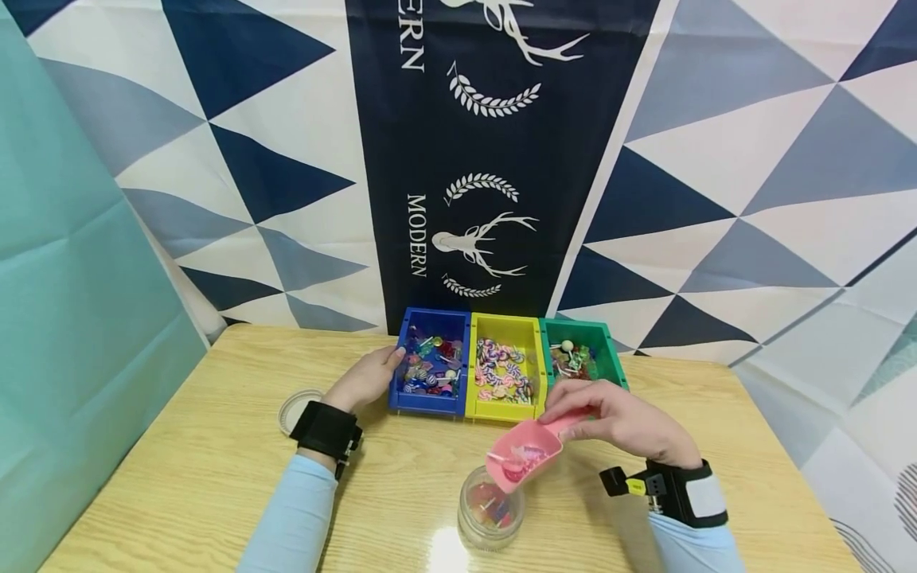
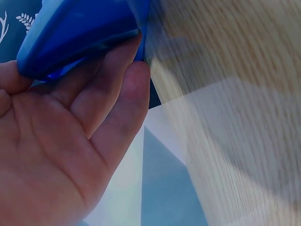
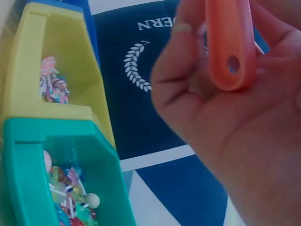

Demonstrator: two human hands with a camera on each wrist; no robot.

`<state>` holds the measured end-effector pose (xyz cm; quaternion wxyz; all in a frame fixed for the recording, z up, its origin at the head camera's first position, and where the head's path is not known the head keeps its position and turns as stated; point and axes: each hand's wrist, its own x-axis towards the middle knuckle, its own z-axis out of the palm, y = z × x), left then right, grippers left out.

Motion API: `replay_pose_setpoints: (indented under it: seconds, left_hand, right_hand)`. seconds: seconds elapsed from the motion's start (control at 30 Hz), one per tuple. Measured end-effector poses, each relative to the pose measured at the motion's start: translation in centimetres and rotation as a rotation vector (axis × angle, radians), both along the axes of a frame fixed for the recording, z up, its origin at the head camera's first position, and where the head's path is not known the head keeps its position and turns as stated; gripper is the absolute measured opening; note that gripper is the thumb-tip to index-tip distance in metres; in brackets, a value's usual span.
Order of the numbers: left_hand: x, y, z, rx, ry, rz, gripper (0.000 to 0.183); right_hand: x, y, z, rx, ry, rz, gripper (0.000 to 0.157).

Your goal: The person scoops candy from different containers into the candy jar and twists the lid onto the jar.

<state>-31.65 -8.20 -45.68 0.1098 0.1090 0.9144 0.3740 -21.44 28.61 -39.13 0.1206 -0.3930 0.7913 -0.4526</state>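
Scoop (image 1: 532, 434), held over the jar (image 1: 473, 535): probably light, stiff and smooth, best taken by the handle (image 3: 230, 37), which my right fingers (image 1: 576, 400) grip. Pink, with a hole near the handle's end; small charms (image 1: 530, 454) lie inside. My left fingers (image 2: 122, 104) pinch the blue bin (image 1: 430, 404) at its side, on the table (image 1: 401, 477).

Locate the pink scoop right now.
In the head view, the pink scoop is just right of centre, in the right hand, above the clear jar and on the near side of the yellow bin.
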Motion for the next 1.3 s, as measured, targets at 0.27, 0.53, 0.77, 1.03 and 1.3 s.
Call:
replay_pose_setpoints:
  seconds: [0.27,0.53,0.77,1.03,1.3]
  left_hand:
    - [0.3,-0.2,0.2,0.020,-0.013,0.003,0.057]
    - [0.3,-0.2,0.3,0.017,-0.018,-0.004,0.061]
    - [0.2,0.0,0.2,0.013,-0.031,0.002,0.062]
    - [0.0,0.0,0.0,0.027,-0.027,0.009,0.057]
    - [0.3,0.0,0.2,0.029,-0.023,0.011,0.056]
  right_hand:
    - [-0.3,-0.8,-0.8,0.094,-0.100,0.080,0.021]
    - [0.2,-1.7,-0.3,0.246,-0.054,0.019,0.020]
    - [1.1,-2.3,0.9,0.299,-0.031,-0.010,0.019]
    - [1.9,-2.7,1.8,0.308,-0.027,-0.027,0.020]
    - [2.3,-3.0,2.3,0.353,-0.002,-0.061,0.020]
